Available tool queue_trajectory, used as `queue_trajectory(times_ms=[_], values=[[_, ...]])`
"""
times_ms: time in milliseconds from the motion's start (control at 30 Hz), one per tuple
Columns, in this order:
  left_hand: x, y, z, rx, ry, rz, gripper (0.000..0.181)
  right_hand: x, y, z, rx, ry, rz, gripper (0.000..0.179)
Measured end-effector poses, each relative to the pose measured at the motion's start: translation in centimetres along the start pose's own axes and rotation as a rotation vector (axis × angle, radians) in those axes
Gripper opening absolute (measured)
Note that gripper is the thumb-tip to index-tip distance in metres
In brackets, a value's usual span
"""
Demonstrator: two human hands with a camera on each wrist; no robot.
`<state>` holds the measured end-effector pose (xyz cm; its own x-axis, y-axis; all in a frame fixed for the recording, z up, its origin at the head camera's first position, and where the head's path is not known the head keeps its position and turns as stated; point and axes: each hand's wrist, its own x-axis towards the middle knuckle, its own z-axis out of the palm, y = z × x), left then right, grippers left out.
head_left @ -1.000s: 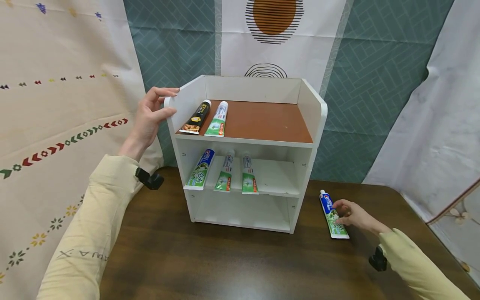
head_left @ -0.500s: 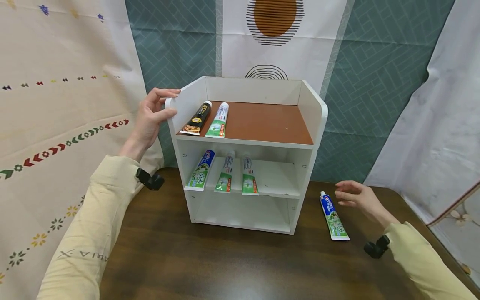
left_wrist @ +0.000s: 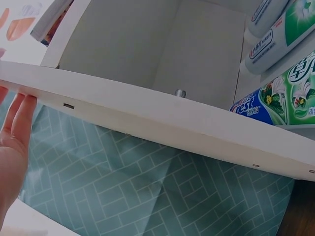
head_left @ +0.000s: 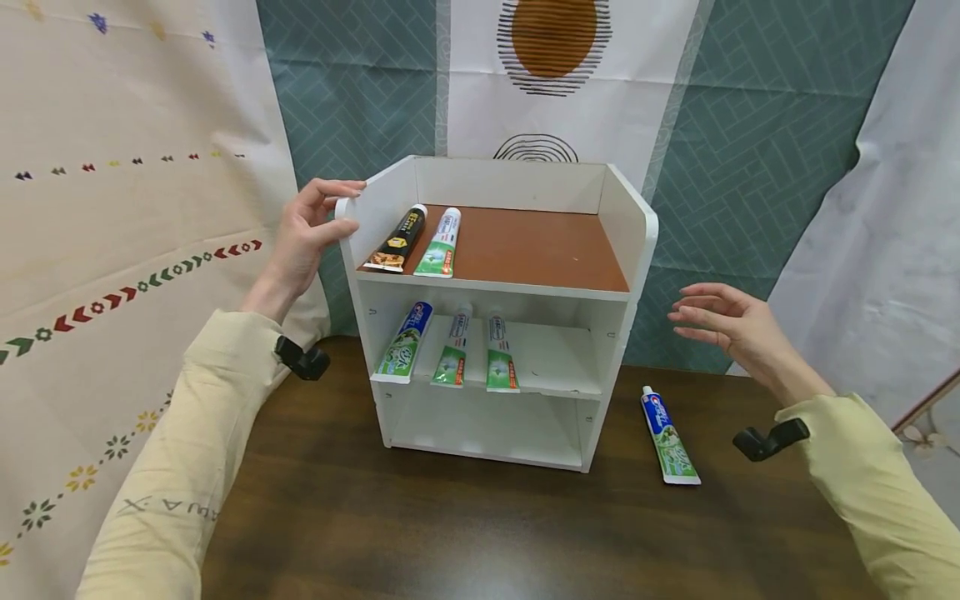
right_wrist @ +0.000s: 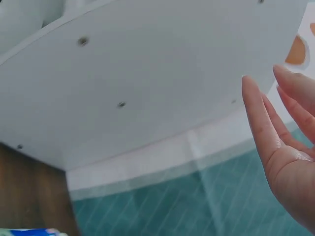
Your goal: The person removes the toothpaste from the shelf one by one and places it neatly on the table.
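Observation:
A small white shelf unit [head_left: 491,292] with a brown top stands on the table. My left hand [head_left: 300,237] holds the upper front edge of its left side panel; in the left wrist view the fingers [left_wrist: 22,118] lie against the panel's outer face. My right hand [head_left: 738,329] is raised to the right of the unit, fingers extended and holding nothing. Below it a blue-and-green toothpaste tube [head_left: 669,437] lies on the table, cap pointing away. On the top lie a black toothpaste tube [head_left: 399,240] and a white-and-green toothpaste tube [head_left: 438,243].
The middle shelf bears a blue-and-green tube [head_left: 405,343] at left and two white-and-green tubes, one in the middle [head_left: 452,348] and another to its right [head_left: 500,354]. Dark wooden table [head_left: 465,533] underneath. Patterned cloths [head_left: 360,83] hang behind and at both sides.
My right hand has left the toothpaste tube on the table and risen up and away from it. The left hand keeps its place on the shelf unit.

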<state>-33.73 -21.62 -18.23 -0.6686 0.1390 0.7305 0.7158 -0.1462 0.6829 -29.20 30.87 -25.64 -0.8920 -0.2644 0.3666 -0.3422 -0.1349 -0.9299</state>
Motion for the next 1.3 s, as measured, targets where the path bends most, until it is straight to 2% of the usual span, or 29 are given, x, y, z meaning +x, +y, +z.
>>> queue_trajectory(times_ms=[333, 533, 667, 867, 1100, 1300], values=[[-0.1, -0.2, 0.0, 0.001, -0.002, -0.001, 0.028, 2.7, -4.4, 2.5, 0.055, -0.012, -0.048, 0.03], [-0.1, -0.2, 0.0, -0.006, -0.007, 0.004, 0.028, 4.4, -7.3, 3.8, 0.033, 0.023, -0.074, 0.03], [-0.1, -0.2, 0.0, 0.001, -0.001, 0.0, 0.028, 5.2, -8.7, 4.6, 0.041, 0.045, -0.067, 0.029], [-0.1, -0.2, 0.0, 0.007, 0.0, -0.002, 0.027, 6.3, -10.5, 5.6, 0.045, 0.061, -0.101, 0.028], [0.1, -0.1, 0.2, 0.002, -0.007, -0.006, 0.027, 7.8, -12.4, 7.5, -0.019, 0.008, -0.092, 0.032], [0.1, -0.1, 0.0, -0.013, -0.007, 0.006, 0.028, 9.4, -13.4, 10.1, -0.071, -0.061, -0.077, 0.031]])
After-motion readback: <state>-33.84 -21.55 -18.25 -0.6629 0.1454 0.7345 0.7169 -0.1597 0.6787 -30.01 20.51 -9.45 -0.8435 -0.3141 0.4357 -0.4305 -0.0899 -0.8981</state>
